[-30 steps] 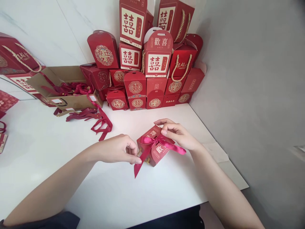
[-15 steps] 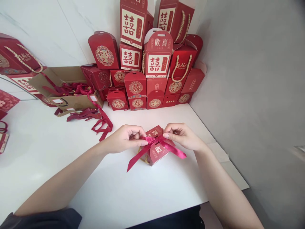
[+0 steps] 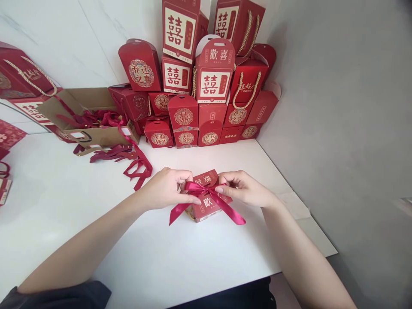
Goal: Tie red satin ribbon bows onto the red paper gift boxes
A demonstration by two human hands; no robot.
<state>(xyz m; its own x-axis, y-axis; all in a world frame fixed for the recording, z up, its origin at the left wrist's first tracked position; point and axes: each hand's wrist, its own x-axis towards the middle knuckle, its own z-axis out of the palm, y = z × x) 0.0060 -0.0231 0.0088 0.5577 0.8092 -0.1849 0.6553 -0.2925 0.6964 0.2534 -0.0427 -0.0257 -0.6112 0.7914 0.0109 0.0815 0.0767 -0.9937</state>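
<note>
A small red gift box (image 3: 210, 207) with white lettering on its flaps lies on the white table in front of me. Across its top, a dark pink satin ribbon (image 3: 229, 210) is tied in a bow with two tails hanging forward. My left hand (image 3: 172, 186) is curled around the left loop, its thumb reaching to the box's front flap. On the opposite side, my right hand (image 3: 243, 188) pinches the right loop between thumb and fingers. Part of a gold cord shows under the left side of the box.
Stacked red gift boxes (image 3: 183, 116) stand against the wall. To the left, an open cardboard box (image 3: 106, 138) holds more ribbons, with loose ribbon (image 3: 141, 165) spilling onto the table (image 3: 154, 253). A grey wall (image 3: 337, 107) rises on the right.
The gift box and both hands have shifted slightly left. Both bow loops look wider, and my left thumb has moved down off the ribbon onto the box.
</note>
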